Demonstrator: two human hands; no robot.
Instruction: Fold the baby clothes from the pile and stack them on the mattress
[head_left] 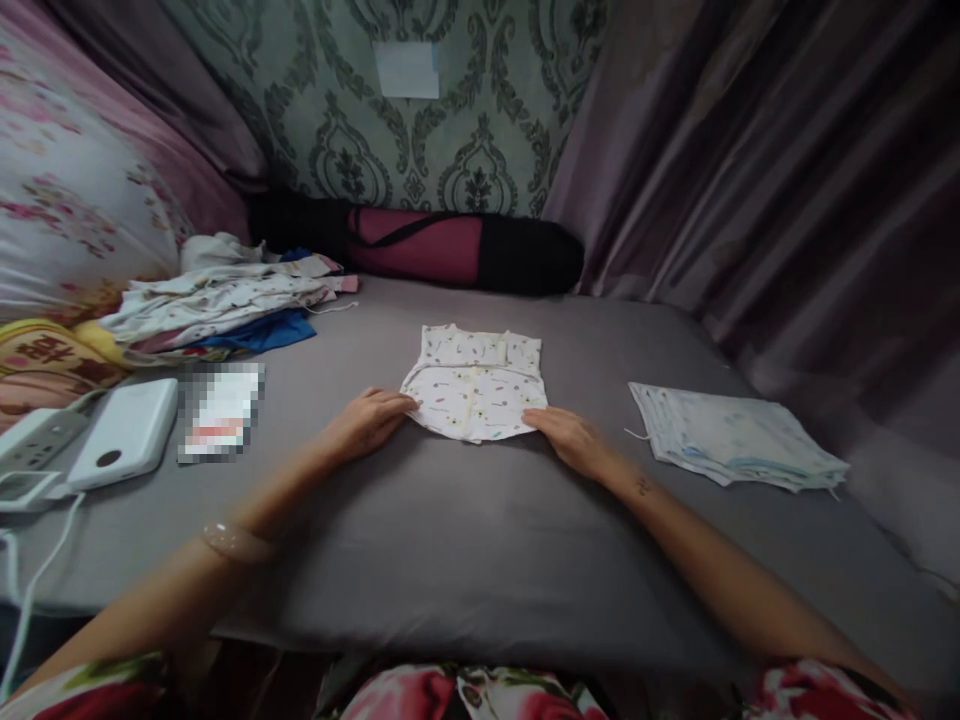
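Note:
A small white printed garment [480, 395], which looks like a baby shirt, lies partly folded on the grey bed sheet [450, 540]. Its far part is turned over into a band, and the near edge is rounded. My left hand [373, 418] pinches its near left corner, thumb and fingers closed on the cloth. At the near right corner, my right hand [568, 436] grips the edge the same way. The fingertips of both hands are partly hidden by the fabric.
To the right lies a stack of folded cloths [739, 430]. At left are a loose clothes pile [225, 300], a white power bank [126, 432], a power strip [37, 440] with cables and a blurred-out item [221, 410]. A black-and-maroon long bag [420, 245] lies along the wall.

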